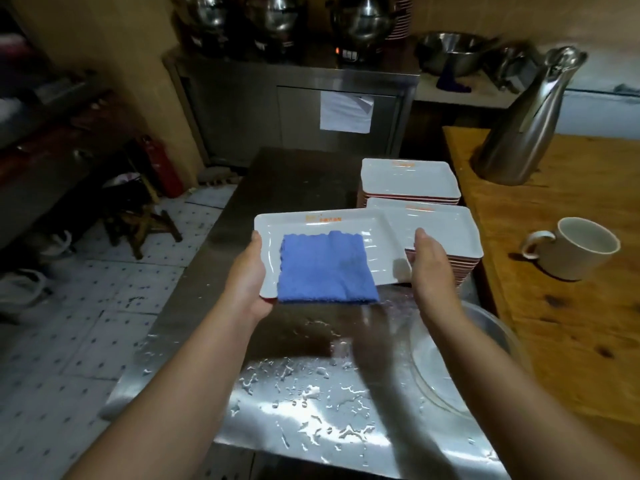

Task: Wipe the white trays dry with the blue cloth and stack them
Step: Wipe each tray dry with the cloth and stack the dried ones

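Note:
I hold a white rectangular tray (311, 225) level above the wet steel table (298, 403). My left hand (247, 271) grips its left edge, thumb on the rim. My right hand (431, 263) grips its right edge. A folded blue cloth (325, 268) lies flat on the tray, its near edge hanging over the front rim. Two stacks of white trays stand just behind: a near stack (446, 230) beside my right hand and a far stack (408, 178) behind it.
A steel basin (460, 362) sits under my right forearm at the table's right edge. On the wooden counter (571, 306) to the right stand a white mug (578, 249) and a steel jug (523, 123). Water drops cover the table's near part.

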